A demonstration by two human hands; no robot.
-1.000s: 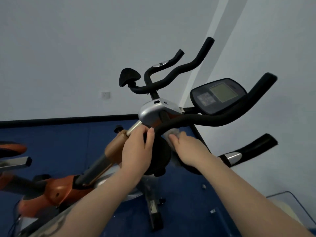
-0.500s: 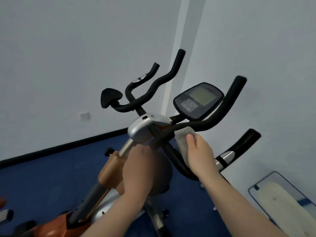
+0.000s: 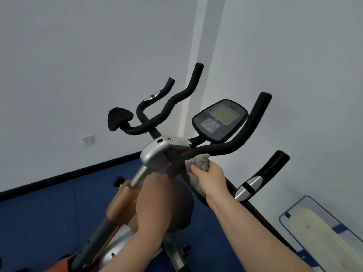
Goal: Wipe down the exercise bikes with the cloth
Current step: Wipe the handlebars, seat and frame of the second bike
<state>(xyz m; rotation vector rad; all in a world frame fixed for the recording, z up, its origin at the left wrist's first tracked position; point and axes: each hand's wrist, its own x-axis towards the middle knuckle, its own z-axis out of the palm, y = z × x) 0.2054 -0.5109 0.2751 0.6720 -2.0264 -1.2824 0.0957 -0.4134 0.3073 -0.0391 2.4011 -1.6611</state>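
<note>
No readable text. The exercise bike's console, right of frame centre, shows a blank grey screen and buttons too blurred to read.

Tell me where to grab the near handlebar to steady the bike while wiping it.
Grip the near handlebar on its upright end section, beyond the bend, coming from the right side. That stretch is bare and round, so fingers can wrap it fully. The cloth in the right hand covers the lower part near the stem.
</note>
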